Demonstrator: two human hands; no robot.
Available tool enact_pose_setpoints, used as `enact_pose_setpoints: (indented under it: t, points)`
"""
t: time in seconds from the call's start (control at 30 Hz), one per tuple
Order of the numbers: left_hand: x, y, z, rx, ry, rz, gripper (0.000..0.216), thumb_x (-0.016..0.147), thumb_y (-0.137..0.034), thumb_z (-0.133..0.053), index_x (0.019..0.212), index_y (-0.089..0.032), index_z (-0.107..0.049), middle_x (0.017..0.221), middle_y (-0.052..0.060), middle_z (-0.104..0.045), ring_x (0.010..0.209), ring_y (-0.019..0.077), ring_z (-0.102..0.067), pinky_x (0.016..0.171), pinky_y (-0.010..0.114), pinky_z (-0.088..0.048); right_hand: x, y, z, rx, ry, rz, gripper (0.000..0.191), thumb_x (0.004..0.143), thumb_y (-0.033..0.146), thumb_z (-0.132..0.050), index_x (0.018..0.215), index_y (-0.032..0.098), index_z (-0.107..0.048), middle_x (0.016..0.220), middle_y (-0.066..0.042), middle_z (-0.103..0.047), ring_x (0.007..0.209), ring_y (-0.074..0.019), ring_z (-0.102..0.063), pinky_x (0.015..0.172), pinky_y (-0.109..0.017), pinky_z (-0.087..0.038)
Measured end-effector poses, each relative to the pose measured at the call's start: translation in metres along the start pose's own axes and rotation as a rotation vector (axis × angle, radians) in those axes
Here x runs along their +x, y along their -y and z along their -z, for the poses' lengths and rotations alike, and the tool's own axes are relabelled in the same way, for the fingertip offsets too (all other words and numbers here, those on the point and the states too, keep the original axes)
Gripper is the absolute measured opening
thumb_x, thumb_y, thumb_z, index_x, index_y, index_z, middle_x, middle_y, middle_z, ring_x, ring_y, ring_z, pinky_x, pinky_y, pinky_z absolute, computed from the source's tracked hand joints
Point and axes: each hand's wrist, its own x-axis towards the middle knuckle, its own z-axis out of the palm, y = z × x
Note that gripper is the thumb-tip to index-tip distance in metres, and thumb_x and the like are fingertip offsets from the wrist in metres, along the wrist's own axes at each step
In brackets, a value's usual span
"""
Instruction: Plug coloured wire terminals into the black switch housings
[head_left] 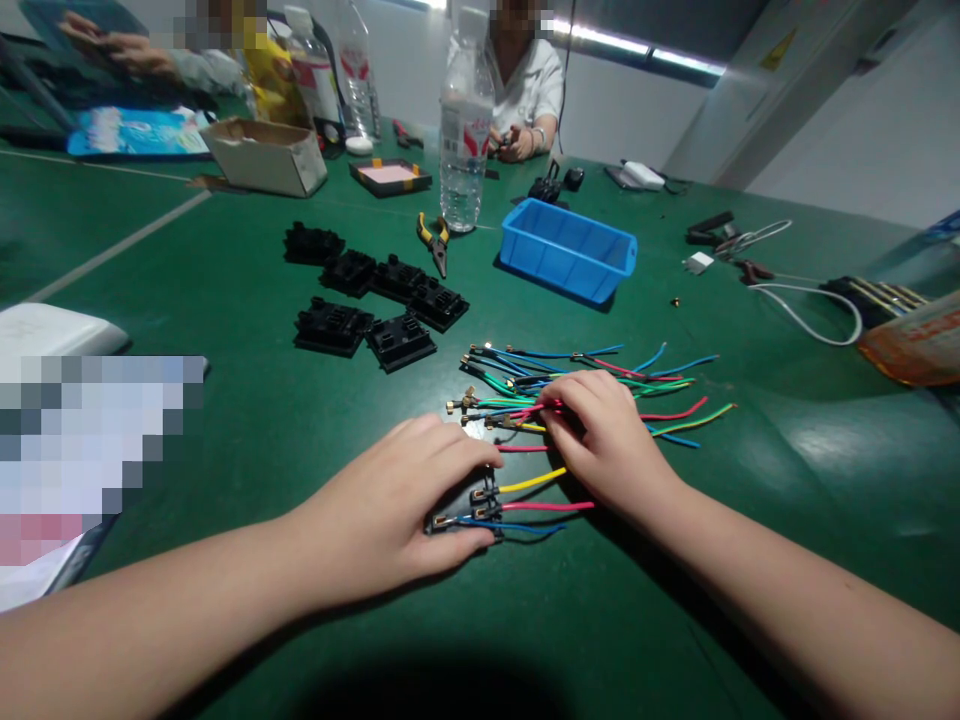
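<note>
My left hand (397,505) lies palm down on the green table (225,440), fingers together, pressing on a small bunch of short wires with metal terminals (517,500) in yellow, pink and blue. My right hand (607,435) rests on a larger spread of coloured wires (600,385), its fingertips pinched on one of them near the terminal ends. What lies under my left palm is hidden.
Several black plastic connector housings (375,300) lie beyond my left hand. Pliers (435,240), a water bottle (465,130) and a blue bin (566,250) stand further back. White cable (817,305) lies right. A cardboard box (266,155) and two seated people are at the far side.
</note>
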Motion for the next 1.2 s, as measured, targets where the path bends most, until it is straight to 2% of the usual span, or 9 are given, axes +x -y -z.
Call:
enact_pose_setpoints:
  t: [0.4,0.53,0.63,0.73,0.83,0.93,1.0,1.03,1.2]
  points:
    - [0.0,0.0,0.0,0.005,0.0,-0.003,0.04,0.085,-0.037,-0.066,0.119,-0.022,-0.053,0.111,0.006,-0.061,0.101,0.0249,-0.053,0.087,0.04,-0.043,0.0,0.0,0.001,0.024,-0.032,0.001,0.013,0.093,0.02,-0.051,0.093,0.02,-0.065,0.097,-0.008,-0.07,0.095,-0.0249,-0.059,0.084,-0.042,-0.043]
    - [0.001,0.0,0.001,0.003,0.002,-0.004,0.039,0.085,-0.037,-0.066,0.118,-0.021,-0.054,0.111,0.007,-0.061,0.101,0.0251,-0.053,0.087,0.04,-0.043,0.002,0.003,0.012,-0.009,-0.023,0.022,0.025,0.091,0.018,-0.053,0.114,0.021,-0.062,0.118,-0.01,-0.066,0.11,-0.0272,-0.057,0.092,-0.047,-0.044]
    - [0.001,-0.001,0.001,0.009,0.0,-0.009,0.038,0.086,-0.038,-0.065,0.118,-0.021,-0.054,0.11,0.007,-0.061,0.1,0.0251,-0.053,0.086,0.04,-0.043,0.002,-0.002,0.042,-0.092,0.111,0.039,0.042,0.087,0.017,-0.055,0.128,0.02,-0.055,0.127,-0.011,-0.062,0.114,-0.0289,-0.056,0.091,-0.046,-0.047]
    - [0.001,0.0,0.002,0.018,0.004,-0.017,0.037,0.087,-0.039,-0.063,0.119,-0.021,-0.054,0.11,0.007,-0.061,0.099,0.0251,-0.053,0.086,0.04,-0.043,-0.001,-0.017,0.08,-0.142,0.292,-0.048,0.025,0.081,0.024,-0.063,0.105,0.025,-0.065,0.096,-0.004,-0.072,0.076,-0.0208,-0.065,0.065,-0.034,-0.049]
    - [0.001,0.001,0.002,0.026,0.011,-0.016,0.038,0.088,-0.04,-0.062,0.119,-0.02,-0.053,0.111,0.008,-0.061,0.099,0.0253,-0.054,0.086,0.041,-0.044,-0.009,-0.036,0.101,-0.269,0.433,-0.124,0.011,0.075,0.033,-0.07,0.084,0.027,-0.069,0.071,0.001,-0.069,0.053,-0.0152,-0.056,0.046,-0.027,-0.036]
    - [0.001,0.001,0.001,0.021,0.004,-0.019,0.04,0.087,-0.04,-0.062,0.121,-0.02,-0.052,0.112,0.008,-0.061,0.101,0.0256,-0.053,0.087,0.042,-0.044,-0.017,-0.047,0.097,-0.333,0.641,-0.245,0.012,0.067,0.034,-0.077,0.075,0.027,-0.071,0.058,0.003,-0.063,0.042,-0.0131,-0.049,0.04,-0.025,-0.029]
    - [0.001,0.002,0.0,0.019,-0.005,-0.021,0.04,0.087,-0.039,-0.063,0.121,-0.02,-0.052,0.114,0.008,-0.061,0.103,0.0256,-0.053,0.088,0.042,-0.044,-0.019,-0.051,0.089,-0.28,0.754,-0.245,0.002,0.071,0.025,-0.07,0.072,0.027,-0.071,0.057,0.003,-0.063,0.047,-0.0134,-0.053,0.043,-0.024,-0.032]
    - [0.001,0.002,0.0,0.02,-0.007,-0.021,0.04,0.087,-0.039,-0.063,0.121,-0.02,-0.052,0.115,0.009,-0.061,0.103,0.0256,-0.053,0.089,0.042,-0.044,-0.019,-0.051,0.086,-0.256,0.777,-0.234,0.006,0.073,0.021,-0.066,0.072,0.026,-0.07,0.058,0.003,-0.063,0.049,-0.0134,-0.054,0.045,-0.024,-0.033]
    - [0.001,0.002,0.0,0.019,-0.01,-0.03,0.039,0.087,-0.038,-0.062,0.121,-0.02,-0.053,0.114,0.008,-0.061,0.103,0.0253,-0.053,0.089,0.042,-0.043,-0.009,-0.053,0.086,-0.161,0.672,-0.111,0.012,0.08,0.018,-0.055,0.076,0.023,-0.065,0.068,0.002,-0.064,0.057,-0.013,-0.055,0.053,-0.025,-0.036]
